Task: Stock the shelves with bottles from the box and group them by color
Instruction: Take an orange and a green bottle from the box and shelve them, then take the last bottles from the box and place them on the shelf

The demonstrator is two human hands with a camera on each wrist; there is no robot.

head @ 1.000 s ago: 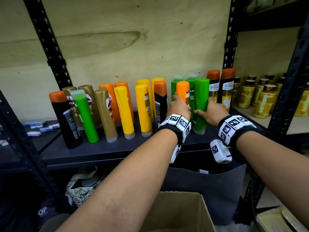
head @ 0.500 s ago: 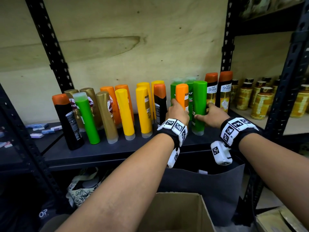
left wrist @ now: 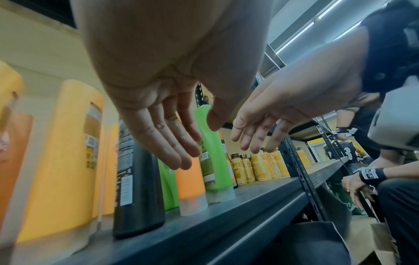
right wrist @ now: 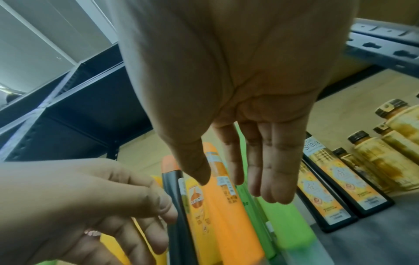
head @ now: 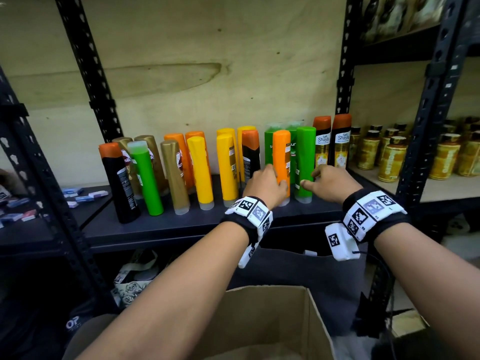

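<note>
Standing upside down on their caps near the front edge of the dark shelf [head: 161, 229], the orange bottle [head: 281, 162] and the green bottle [head: 306, 162] are side by side in the head view. The left hand [head: 266, 185] is at the orange bottle's lower part, fingers [head: 267, 170] loosely extended against its left side; whether they press it cannot be told. The right hand [head: 328, 183] sits just right of the green bottle, thumb pointing at its base, fingers relaxed and gripping nothing. Counted along the shelf: three black bottles with orange ends, three gold, four green, three plain orange, four yellow, and two tall Shayla bottles [head: 332, 141] by the upright post. A cardboard box [head: 259, 323] lies open below the arms. Amber jars [head: 389, 159] fill the neighbouring shelf to the right.

From the left wrist, the left hand's fingers [left wrist: 172, 143] are straight and spread, in front of the orange bottle [left wrist: 190, 181], holding nothing; the right hand [left wrist: 272, 114] hangs open beside the green bottle [left wrist: 213, 157]. Another person's banded wrist shows at far right.

From the right wrist, the right hand [right wrist: 249, 125] is open with straight fingers above the green bottle [right wrist: 285, 222]; the left hand [right wrist: 90, 206] is loosely curled beside the orange bottle [right wrist: 229, 206].
</note>
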